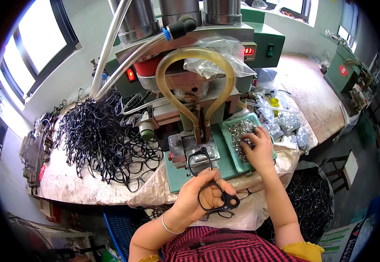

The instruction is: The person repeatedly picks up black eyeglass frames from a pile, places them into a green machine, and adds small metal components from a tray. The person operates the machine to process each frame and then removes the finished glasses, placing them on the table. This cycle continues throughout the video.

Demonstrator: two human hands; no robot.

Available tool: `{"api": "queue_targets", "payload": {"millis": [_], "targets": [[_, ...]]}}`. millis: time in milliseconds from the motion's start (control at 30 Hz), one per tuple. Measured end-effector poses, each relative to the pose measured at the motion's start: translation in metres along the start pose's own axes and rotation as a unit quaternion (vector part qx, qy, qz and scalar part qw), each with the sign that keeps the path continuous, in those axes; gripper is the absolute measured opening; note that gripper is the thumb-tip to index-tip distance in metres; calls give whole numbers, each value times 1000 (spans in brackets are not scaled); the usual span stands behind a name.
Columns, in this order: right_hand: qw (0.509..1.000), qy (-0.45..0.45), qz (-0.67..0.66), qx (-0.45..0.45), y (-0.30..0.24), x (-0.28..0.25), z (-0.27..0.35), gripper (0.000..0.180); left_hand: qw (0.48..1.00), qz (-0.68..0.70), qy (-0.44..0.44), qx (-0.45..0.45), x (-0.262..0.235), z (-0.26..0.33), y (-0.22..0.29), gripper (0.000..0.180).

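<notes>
A black frame (pixel 216 198) is pinched in the left hand (pixel 198 194) just below the press (pixel 190 105), ready for its jig. The right hand (pixel 257 148), fingers curled, is dipped into the tray (pixel 229 144) right of the press, gathering small metal parts (pixel 242 131)

A small rectangular red-lit digital display (pixel 248 51) is glowing at upper centre on the green machine housing (pixel 266 37). A round red label (pixel 343 70) is showing on another green machine at upper right. Clear plastic bags of small metal parts (pixel 288 124) are lying right of centre.
</notes>
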State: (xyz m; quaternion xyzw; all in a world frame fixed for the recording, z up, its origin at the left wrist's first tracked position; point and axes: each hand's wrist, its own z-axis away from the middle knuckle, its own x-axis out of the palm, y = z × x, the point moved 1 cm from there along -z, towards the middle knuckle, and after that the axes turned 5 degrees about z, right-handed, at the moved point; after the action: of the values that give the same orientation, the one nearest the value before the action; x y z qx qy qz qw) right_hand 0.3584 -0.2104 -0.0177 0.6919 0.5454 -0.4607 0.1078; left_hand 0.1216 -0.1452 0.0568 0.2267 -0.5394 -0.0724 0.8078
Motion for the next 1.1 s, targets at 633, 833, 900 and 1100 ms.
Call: {"api": "queue_targets", "payload": {"millis": [633,833,900,1100], "targets": [[804,102,-519,270,53,22,26,12,804,-340,322,366,-112,108,11,10],[817,38,-533,218,9,57,-13,16,366,-607,472,524,-152,154,130,5],[832,20,-518,195,-9,47,-18,16,283,-699,454,475,-154,137,148,15],[927,44,-329,175,-7,15,6,11,257,-716,446,472,-227,82,177,13]]}}
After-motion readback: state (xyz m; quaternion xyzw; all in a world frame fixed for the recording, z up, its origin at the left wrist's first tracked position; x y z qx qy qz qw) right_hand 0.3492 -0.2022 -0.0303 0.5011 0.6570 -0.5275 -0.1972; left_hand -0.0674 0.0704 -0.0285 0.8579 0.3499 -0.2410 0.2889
